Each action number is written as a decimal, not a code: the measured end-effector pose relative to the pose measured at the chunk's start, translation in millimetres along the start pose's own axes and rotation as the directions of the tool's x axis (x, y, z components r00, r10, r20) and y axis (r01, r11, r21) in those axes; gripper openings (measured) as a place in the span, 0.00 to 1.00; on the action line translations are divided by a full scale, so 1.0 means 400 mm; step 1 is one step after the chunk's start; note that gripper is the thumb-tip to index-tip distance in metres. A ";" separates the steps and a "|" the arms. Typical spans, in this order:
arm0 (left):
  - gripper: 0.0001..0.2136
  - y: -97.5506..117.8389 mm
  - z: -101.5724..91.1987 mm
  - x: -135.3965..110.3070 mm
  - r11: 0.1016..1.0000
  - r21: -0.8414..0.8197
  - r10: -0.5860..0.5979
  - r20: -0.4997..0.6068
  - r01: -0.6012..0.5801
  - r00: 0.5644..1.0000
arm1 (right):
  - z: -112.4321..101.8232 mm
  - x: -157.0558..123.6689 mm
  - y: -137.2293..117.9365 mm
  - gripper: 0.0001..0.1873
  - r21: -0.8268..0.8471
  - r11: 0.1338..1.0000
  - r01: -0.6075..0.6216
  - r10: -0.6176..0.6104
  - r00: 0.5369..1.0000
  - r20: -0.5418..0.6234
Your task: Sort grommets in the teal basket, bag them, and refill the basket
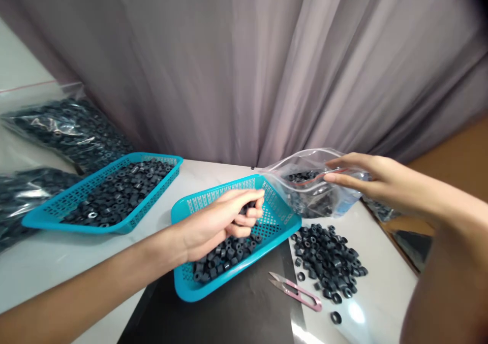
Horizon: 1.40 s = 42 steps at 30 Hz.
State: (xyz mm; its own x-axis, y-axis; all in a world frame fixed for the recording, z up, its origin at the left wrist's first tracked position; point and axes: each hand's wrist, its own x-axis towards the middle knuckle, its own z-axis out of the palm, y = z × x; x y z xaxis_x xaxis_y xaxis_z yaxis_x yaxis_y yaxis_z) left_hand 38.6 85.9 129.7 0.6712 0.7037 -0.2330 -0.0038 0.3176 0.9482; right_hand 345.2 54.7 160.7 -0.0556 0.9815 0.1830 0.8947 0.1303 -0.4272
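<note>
My left hand (232, 217) is closed around several small black rings, which show between its fingers. It is over a blue plastic basket (229, 275) that has more black rings (224, 255) heaped at its near left end. My right hand (354, 174) pinches the rim of a clear zip bag (316, 194) with its mouth open, and black rings show inside. The bag stands against the basket's right end. On the white table to the right lies a loose pile of black rings (328, 260).
Pink thread snips (295, 291) lie on a black mat (236, 313) in front of the basket. At left are a second blue basket (80, 227) full of black rings and filled clear bags (68, 125). A grey curtain (198, 69) hangs behind the table.
</note>
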 end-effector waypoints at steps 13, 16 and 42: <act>0.11 0.171 0.196 0.256 -0.322 0.844 0.148 0.491 -0.428 0.858 | -0.028 -0.020 -0.034 0.28 -0.032 0.985 0.170 -0.171 0.985 -0.030; 0.12 0.173 0.215 0.283 -0.325 0.849 0.123 0.475 -0.417 0.871 | -0.029 -0.024 -0.036 0.28 -0.018 0.983 0.182 -0.182 0.982 -0.041; 0.54 -0.038 -0.174 -0.109 -0.014 0.994 -0.389 -0.105 0.109 0.915 | 0.000 -0.005 -0.013 0.43 -0.022 0.998 0.060 -0.059 0.998 0.019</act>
State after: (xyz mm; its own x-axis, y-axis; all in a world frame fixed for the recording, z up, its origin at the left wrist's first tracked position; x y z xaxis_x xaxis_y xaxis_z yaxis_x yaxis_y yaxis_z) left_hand -42.4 94.6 110.5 0.5376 0.5874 -0.6049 0.8097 -0.5599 0.1759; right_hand 340.5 52.1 162.6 -0.1167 0.9746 0.1913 0.8994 0.1854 -0.3959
